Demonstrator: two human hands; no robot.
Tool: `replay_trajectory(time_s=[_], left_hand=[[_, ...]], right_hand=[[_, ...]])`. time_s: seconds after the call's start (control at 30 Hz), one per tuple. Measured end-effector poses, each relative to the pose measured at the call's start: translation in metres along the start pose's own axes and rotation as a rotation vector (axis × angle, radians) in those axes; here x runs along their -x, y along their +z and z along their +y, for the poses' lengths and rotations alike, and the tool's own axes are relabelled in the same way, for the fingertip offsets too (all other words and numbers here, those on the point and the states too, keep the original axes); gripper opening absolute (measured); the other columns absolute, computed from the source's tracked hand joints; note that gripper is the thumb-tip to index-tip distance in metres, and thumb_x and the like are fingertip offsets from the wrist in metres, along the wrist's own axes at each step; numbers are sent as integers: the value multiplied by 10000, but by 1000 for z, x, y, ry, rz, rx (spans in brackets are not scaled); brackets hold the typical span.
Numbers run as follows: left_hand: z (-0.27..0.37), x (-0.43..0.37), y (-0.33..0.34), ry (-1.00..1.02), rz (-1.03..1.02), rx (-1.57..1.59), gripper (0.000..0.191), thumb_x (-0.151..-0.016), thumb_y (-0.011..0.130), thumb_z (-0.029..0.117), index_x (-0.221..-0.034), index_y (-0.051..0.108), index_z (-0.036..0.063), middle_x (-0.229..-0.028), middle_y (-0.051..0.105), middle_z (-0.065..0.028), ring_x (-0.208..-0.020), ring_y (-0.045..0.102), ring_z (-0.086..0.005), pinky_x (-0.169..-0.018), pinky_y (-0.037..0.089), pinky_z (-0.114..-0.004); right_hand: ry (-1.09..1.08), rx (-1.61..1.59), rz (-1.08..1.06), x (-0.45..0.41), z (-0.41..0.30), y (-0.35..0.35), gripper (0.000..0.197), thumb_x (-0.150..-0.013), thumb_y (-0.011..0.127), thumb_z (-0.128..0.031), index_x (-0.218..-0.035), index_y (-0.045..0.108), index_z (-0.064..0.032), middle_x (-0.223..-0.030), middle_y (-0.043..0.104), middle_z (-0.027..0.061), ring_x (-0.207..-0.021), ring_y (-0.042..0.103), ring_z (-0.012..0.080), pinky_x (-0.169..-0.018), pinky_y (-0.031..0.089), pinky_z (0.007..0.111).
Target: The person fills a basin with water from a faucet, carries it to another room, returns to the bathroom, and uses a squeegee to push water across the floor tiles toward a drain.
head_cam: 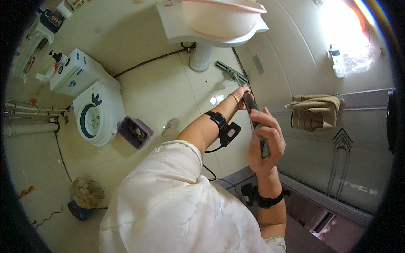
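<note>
A long-handled floor squeegee (232, 72), with a narrow grey-green head, rests on the tiles between the basin's pedestal and the right wall. My left hand (244, 97), with a gold bracelet at its wrist, is closed around the dark handle (250, 101). Higher up, my right hand (268, 139) wraps loosely about the handle's top end, which shows between thumb and fingers. The right fingers are slightly blurred. Each forearm wears a black strap with a small device.
A white washbasin pedestal (200, 58) supports a pink plastic basin (221, 19). At left stand a toilet (107, 107) and a waste bin (135, 132). Another bin with a bag (84, 193) is at lower left. A brown towel (314, 112) hangs on a rail by the glass door (357, 158).
</note>
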State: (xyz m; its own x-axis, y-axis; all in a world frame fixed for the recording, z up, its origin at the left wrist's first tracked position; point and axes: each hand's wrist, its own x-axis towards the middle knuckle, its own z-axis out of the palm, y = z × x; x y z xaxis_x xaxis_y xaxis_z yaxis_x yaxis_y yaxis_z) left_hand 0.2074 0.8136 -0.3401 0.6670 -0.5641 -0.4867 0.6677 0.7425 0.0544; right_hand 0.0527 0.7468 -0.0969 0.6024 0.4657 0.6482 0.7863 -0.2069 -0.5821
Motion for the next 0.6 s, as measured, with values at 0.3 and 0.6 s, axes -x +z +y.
replay_trajectory(time_s=[0.3, 0.6], left_hand=[[46, 5, -11, 68, -35, 197, 176, -688, 522, 199, -594, 396, 119, -542, 447, -32, -451, 443, -205, -483, 437, -355], [105, 91, -24, -18, 147, 148, 146, -681, 488, 211, -614, 376, 147, -548, 409, -8, -430, 390, -161, -369, 331, -288]], right_hand=[[152, -61, 95, -63, -22, 57, 137, -779, 410, -58, -677, 464, 16, -649, 521, 118, -626, 525, 189, -734, 448, 380], [143, 70, -19, -140, -74, 147, 298, -833, 474, -254, -670, 434, -7, -669, 519, 122, -616, 516, 183, -565, 439, 289]])
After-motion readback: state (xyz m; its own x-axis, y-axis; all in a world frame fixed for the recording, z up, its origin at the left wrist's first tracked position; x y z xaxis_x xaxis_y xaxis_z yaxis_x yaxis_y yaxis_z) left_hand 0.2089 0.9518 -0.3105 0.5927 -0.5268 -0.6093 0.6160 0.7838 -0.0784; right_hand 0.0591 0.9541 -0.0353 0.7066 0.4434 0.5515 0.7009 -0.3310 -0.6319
